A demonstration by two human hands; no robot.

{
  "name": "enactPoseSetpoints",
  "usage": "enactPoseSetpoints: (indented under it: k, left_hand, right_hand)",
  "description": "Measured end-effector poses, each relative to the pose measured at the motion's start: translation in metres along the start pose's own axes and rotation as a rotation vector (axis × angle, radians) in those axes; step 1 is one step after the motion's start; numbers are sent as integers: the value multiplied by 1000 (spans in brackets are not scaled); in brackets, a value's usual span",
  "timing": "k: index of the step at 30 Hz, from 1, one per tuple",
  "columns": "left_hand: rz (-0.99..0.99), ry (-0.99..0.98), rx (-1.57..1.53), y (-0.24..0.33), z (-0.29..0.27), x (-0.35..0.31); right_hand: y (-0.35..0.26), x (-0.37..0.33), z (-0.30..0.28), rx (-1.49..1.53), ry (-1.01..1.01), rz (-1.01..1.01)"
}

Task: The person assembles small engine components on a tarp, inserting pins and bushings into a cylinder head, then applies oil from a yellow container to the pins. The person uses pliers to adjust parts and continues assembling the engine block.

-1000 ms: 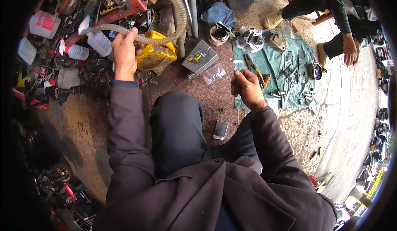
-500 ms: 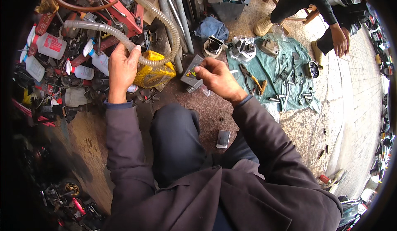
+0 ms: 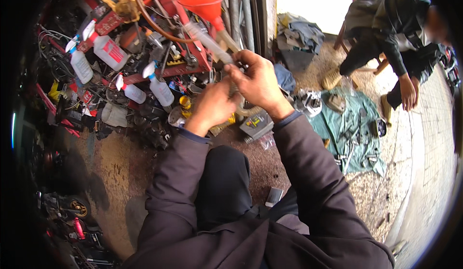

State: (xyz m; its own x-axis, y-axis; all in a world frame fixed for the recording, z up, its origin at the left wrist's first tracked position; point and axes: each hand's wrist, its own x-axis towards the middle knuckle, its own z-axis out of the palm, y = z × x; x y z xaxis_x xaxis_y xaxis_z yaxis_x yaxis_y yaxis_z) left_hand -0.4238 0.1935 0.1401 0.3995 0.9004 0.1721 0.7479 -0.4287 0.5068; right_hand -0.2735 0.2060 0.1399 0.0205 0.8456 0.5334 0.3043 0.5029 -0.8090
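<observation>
Both my hands are brought together around a clear ribbed hose, in front of the cluttered rack. My left hand is closed, its fingers wrapped round a lower stretch of the hose and partly hidden. Just above and to the right, my right hand grips the hose near its free end, which points up and left. A red funnel sits at the hose's other end, at the top. Below my right hand, a grey flat bottle lies on the ground.
Several spray bottles stand among tools and parts on the left. A green cloth with engine parts and tools lies to the right. Beyond it, another person sits on a chair. A phone rests between my legs.
My right hand has moved up and left from beside the grey bottle and taken hold of the hose near my left hand. The view has shifted, bringing the red funnel further into sight.
</observation>
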Motion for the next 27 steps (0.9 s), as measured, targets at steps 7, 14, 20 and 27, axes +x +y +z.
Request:
enactPoseSetpoints:
  k: [7, 14, 20, 27]
  left_hand:
    - [-95, 134, -590, -30, 1, -2]
    - [-493, 578, -204, -164, 22, -29]
    - [-626, 569, -39, -241, 41, -41]
    - [-578, 509, -482, -219, 101, -34]
  right_hand:
    - [5, 16, -11, 61, -8, 191]
    - [33, 7, 2, 69, -34, 154]
    - [51, -10, 23, 53, -152, 142]
    - [70, -20, 46, -223, -257, 110]
